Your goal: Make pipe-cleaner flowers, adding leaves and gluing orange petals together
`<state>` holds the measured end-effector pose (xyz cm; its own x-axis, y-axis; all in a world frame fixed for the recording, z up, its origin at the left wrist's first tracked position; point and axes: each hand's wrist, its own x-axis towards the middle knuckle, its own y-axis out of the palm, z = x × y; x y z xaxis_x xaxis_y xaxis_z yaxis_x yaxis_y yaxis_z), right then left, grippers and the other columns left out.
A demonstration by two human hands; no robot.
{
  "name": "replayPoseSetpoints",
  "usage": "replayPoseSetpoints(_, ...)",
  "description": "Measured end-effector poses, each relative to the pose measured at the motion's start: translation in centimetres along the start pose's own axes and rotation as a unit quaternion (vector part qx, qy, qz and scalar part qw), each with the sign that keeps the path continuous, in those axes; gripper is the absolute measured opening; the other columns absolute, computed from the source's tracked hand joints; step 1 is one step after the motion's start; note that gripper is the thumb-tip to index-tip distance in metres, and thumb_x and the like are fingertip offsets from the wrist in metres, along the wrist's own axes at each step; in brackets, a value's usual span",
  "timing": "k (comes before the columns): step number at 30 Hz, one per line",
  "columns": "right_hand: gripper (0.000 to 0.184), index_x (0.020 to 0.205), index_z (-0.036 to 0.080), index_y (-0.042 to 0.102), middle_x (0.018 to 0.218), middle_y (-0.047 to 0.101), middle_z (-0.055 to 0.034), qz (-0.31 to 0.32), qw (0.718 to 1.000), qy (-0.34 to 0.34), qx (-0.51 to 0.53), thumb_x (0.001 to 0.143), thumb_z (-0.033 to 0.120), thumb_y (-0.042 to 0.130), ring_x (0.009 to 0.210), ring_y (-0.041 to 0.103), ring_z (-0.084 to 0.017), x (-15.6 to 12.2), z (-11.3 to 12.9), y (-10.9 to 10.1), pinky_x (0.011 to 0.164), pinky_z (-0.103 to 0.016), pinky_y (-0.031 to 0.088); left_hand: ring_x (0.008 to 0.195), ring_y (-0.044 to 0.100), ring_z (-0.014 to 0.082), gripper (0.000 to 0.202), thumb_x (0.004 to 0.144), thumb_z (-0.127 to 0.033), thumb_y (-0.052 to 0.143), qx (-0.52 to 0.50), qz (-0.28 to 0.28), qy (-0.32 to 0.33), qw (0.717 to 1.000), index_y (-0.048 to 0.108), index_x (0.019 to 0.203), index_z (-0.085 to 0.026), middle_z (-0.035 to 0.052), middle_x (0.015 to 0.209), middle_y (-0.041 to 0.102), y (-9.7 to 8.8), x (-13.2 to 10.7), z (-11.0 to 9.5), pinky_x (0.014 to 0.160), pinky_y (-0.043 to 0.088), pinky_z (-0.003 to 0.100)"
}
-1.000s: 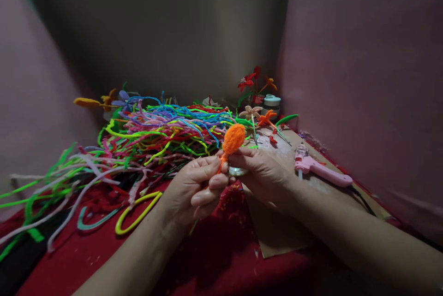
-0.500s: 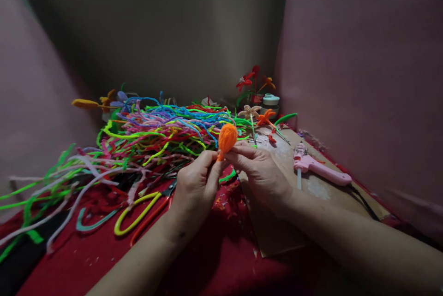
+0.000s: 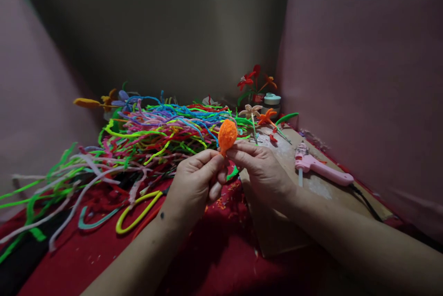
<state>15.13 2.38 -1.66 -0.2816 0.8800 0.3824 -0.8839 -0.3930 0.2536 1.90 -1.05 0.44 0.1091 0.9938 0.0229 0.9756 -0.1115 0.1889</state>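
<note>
An orange pipe-cleaner petal, rounded at the top and narrowing to a stem end, stands upright between both hands. My left hand pinches its narrow lower end between thumb and forefinger. From the other side, my right hand grips the base with thumb and fingertips, just under the wide part. The fingers hide the petal's lowest tip. Behind the hands lies a big heap of coloured pipe cleaners. Partly covered by my left forearm are scissors with a yellow handle loop.
A pink hot glue gun rests on a cardboard sheet at the right. Finished orange and beige flowers lie behind it, near a lidded jar. Red cloth covers the table.
The petal has turned slightly and now stands straighter, its broad face toward me. My left hand has rolled, with its lower fingers showing more. Both hands still hold the petal.
</note>
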Motion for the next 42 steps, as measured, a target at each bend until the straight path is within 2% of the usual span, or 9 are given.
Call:
replayPoseSetpoints(8,0.006,0.077,0.022,0.072,0.074,0.065,-0.0001,0.052,0.983,0.091,0.153,0.074,0.023,0.067,0.075,0.055,-0.014,0.0,-0.3,0.1,0.081,-0.031,0.041,0.026,0.017,-0.0032,0.017,0.081,-0.026,0.06,-0.213,0.153,-0.117,0.958,0.06,0.071,-0.013,-0.0064,0.045,0.047,-1.0,0.3,0.4,0.027,0.024,0.008)
replayPoseSetpoints(15,0.015,0.082,0.021,0.073,0.069,0.063,0.0004,0.079,0.981,0.109,0.14,0.07,0.03,0.072,0.077,0.056,-0.016,0.0,0.2,0.0,0.081,-0.031,0.042,0.025,0.019,-0.0024,0.016,0.077,-0.027,0.064,-0.2,0.206,-0.141,0.947,0.062,0.071,-0.012,-0.005,0.047,0.049,-1.5,0.5,0.5,0.025,0.023,0.009)
replayPoseSetpoints(19,0.013,0.079,0.019,0.072,0.064,0.059,0.0005,0.046,0.987,0.089,0.129,0.072,0.03,0.07,0.068,0.053,-0.014,0.0,-0.1,-0.1,0.07,-0.029,0.043,0.029,0.035,0.0035,0.024,0.08,-0.035,0.06,-0.093,0.136,-0.072,0.984,0.06,0.071,-0.013,-0.0019,0.05,0.053,-0.8,0.3,0.2,0.029,0.035,0.016)
replayPoseSetpoints(22,0.012,0.08,0.02,0.072,0.075,0.064,-0.001,0.011,0.992,0.067,0.105,0.075,0.029,0.067,0.073,0.054,-0.014,0.1,-0.3,-0.2,0.074,-0.03,0.042,0.039,0.048,0.0089,0.029,0.082,-0.039,0.055,0.05,0.06,0.02,0.997,0.057,0.068,-0.014,-0.0011,0.05,0.054,-0.1,0.1,0.2,0.04,0.043,0.02)
replayPoseSetpoints(27,0.009,0.079,0.022,0.074,0.086,0.066,-0.0009,-0.036,0.994,0.047,0.094,0.072,0.023,0.069,0.085,0.054,-0.015,0.0,-0.4,0.0,0.084,-0.031,0.039,0.053,0.051,0.0095,0.017,0.075,-0.031,0.066,0.259,-0.061,0.164,0.95,0.063,0.085,-0.018,-0.0017,0.064,0.059,0.1,-0.2,1.1,0.053,0.041,0.019)
replayPoseSetpoints(31,0.009,0.079,0.022,0.073,0.085,0.065,0.0001,-0.031,0.994,0.039,0.093,0.072,0.024,0.069,0.083,0.053,-0.015,-0.1,-0.2,0.3,0.085,-0.033,0.039,0.053,0.048,0.0088,0.008,0.079,-0.025,0.06,0.319,-0.103,0.223,0.915,0.065,0.078,-0.019,-0.0022,0.059,0.055,0.1,-0.4,1.4,0.055,0.038,0.018)
replayPoseSetpoints(34,0.007,0.078,0.023,0.073,0.083,0.066,0.0007,-0.029,0.994,0.046,0.096,0.072,0.023,0.069,0.084,0.054,-0.015,0.0,-0.2,0.2,0.088,-0.034,0.038,0.046,0.042,0.0076,0.015,0.081,-0.025,0.059,0.256,-0.086,0.184,0.945,0.06,0.067,-0.018,-0.0044,0.051,0.047,0.2,-0.4,1.0,0.049,0.035,0.018)
replayPoseSetpoints(38,0.008,0.079,0.023,0.074,0.079,0.067,0.0006,-0.012,0.993,0.053,0.104,0.074,0.021,0.068,0.082,0.055,-0.014,0.2,-0.4,0.0,0.086,-0.033,0.038,0.038,0.038,0.0047,0.019,0.081,-0.028,0.059,0.107,-0.023,0.064,0.992,0.055,0.066,-0.017,-0.0052,0.052,0.047,0.3,-0.2,0.4,0.039,0.028,0.017)
replayPoseSetpoints(42,0.011,0.084,0.024,0.074,0.082,0.067,0.0001,0.006,0.99,0.052,0.129,0.075,0.021,0.068,0.084,0.056,-0.015,0.3,-0.5,-0.1,0.088,-0.032,0.038,0.033,0.033,0.0009,0.02,0.081,-0.028,0.059,-0.036,0.054,-0.027,0.998,0.053,0.068,-0.015,-0.0056,0.052,0.049,-0.3,0.1,0.4,0.035,0.023,0.013)
